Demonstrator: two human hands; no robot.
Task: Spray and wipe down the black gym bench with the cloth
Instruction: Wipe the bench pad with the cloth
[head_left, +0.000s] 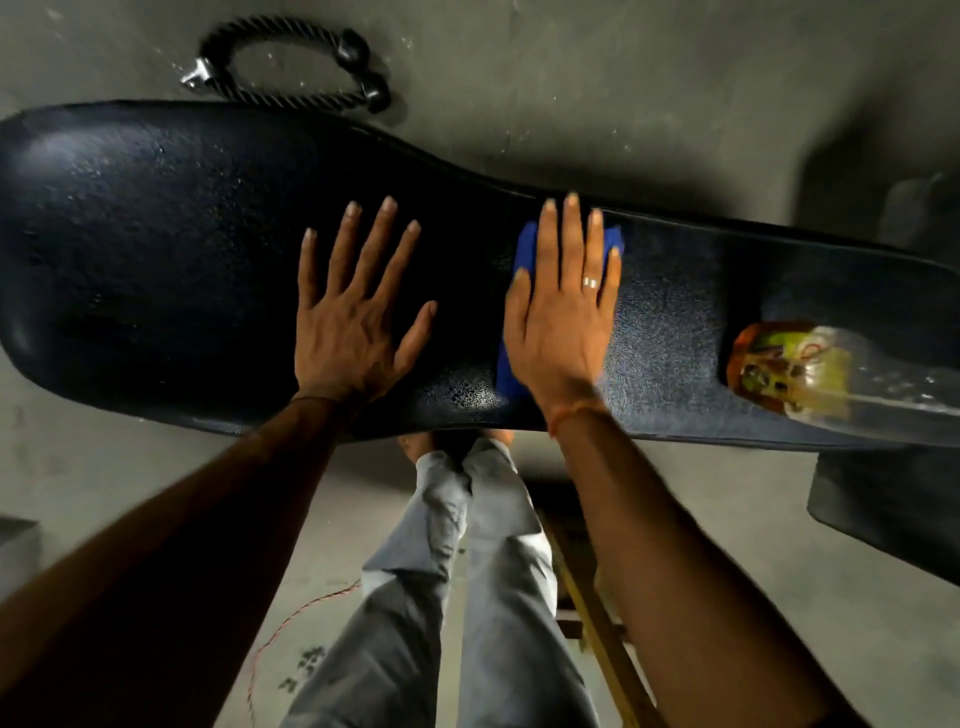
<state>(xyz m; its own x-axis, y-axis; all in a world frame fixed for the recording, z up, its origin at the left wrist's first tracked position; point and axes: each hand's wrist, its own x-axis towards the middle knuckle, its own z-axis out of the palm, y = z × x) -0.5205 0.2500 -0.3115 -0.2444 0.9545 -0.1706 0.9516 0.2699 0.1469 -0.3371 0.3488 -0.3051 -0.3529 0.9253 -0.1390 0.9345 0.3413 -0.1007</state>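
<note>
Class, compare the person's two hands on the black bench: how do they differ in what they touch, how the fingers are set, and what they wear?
The left hand lies bare on the black bench; the right hand presses a blue cloth onto it. The left hand's fingers are spread wide; the right hand's lie close together. The right hand wears a ring; the left hand shows none. Both rest palm down, flat, fingers pointing away from the person.

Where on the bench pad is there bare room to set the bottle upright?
The wide end of the bench, beyond the left hand, is bare. A narrower strip lies between the right hand on the blue cloth and the lying bottle. The middle is crowded.
</note>
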